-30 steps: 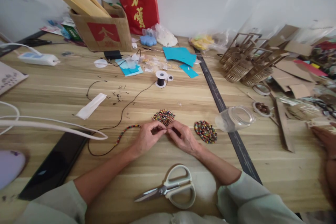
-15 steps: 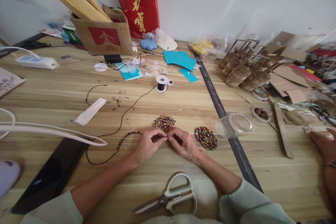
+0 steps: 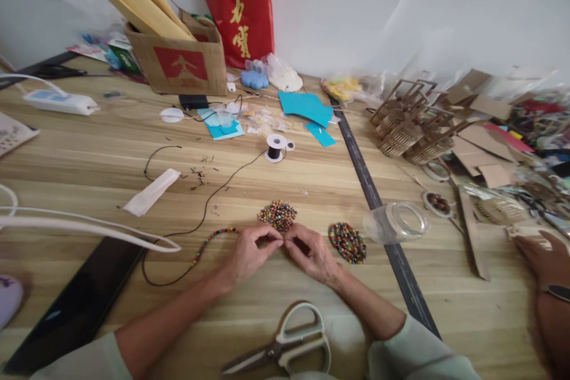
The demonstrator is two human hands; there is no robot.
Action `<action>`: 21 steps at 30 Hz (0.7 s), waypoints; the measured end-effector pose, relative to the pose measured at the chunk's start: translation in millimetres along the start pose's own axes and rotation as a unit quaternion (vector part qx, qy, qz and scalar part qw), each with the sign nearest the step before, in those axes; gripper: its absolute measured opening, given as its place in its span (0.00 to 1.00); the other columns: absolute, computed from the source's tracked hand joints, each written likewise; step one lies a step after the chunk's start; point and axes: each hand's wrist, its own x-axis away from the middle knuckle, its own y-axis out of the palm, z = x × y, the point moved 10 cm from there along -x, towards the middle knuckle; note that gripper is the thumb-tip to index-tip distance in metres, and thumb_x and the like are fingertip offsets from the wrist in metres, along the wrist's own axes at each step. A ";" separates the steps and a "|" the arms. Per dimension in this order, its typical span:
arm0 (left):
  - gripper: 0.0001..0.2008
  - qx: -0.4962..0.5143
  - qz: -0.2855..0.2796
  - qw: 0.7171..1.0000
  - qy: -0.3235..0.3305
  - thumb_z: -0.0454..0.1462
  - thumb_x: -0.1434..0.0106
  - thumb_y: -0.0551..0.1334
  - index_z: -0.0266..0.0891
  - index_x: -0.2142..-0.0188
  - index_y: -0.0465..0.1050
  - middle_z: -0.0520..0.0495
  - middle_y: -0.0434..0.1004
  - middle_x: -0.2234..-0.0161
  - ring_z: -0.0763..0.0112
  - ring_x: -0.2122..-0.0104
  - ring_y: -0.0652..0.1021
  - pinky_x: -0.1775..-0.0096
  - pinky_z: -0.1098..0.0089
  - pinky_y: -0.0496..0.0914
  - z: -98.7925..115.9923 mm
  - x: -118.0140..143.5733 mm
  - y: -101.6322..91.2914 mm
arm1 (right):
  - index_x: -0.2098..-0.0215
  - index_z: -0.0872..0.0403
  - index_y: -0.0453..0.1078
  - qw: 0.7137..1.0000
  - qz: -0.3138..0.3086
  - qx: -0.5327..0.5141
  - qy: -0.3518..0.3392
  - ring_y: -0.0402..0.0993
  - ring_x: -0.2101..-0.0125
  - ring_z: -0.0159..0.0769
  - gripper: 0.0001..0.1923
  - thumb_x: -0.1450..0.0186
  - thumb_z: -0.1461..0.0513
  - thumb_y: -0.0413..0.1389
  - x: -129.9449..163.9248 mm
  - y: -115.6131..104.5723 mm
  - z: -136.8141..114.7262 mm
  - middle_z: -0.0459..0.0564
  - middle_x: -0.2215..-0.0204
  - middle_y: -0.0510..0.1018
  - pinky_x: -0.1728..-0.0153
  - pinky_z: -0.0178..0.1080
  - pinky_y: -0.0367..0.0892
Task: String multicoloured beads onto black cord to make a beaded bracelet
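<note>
Almost nothing has changed since a second ago. The left hand (image 3: 244, 254) and right hand (image 3: 313, 252) still meet in the middle of the frame, fingertips pinched together on the cord (image 3: 212, 193). The beads (image 3: 278, 214) sit just above. The beading goes on.

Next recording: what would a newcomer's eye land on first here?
Probably the left hand and right hand, fingertips pinched together at the table's middle, a beaded cord trailing leftward. Just beyond them lies a loose bead pile, with a beaded coil to the right. At the back, a red bag with gold characters stands against the wall.
</note>
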 end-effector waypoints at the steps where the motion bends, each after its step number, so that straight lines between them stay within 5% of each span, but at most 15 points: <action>1: 0.04 0.000 0.000 1.000 -0.001 0.32 0.44 0.62 0.36 0.74 0.75 0.49 0.78 0.75 0.70 0.72 0.76 0.66 0.72 0.70 -0.2 0.0 -0.2 | 0.68 0.55 0.66 1.000 0.001 -0.001 -0.001 0.64 0.74 0.31 0.11 0.30 0.59 0.48 0.1 -0.2 0.1 0.47 0.74 0.70 0.73 0.33 0.59; 21: 0.09 -0.040 0.009 0.999 0.000 0.37 0.37 0.56 0.37 0.72 0.72 0.52 0.75 0.76 0.73 0.75 0.73 0.69 0.74 0.67 -1.8 2.2 -3.9 | 0.69 0.55 0.65 1.000 -0.001 0.001 0.018 0.62 0.75 0.30 0.12 0.30 0.59 0.47 0.1 -1.7 4.8 0.45 0.76 0.67 0.74 0.32 0.59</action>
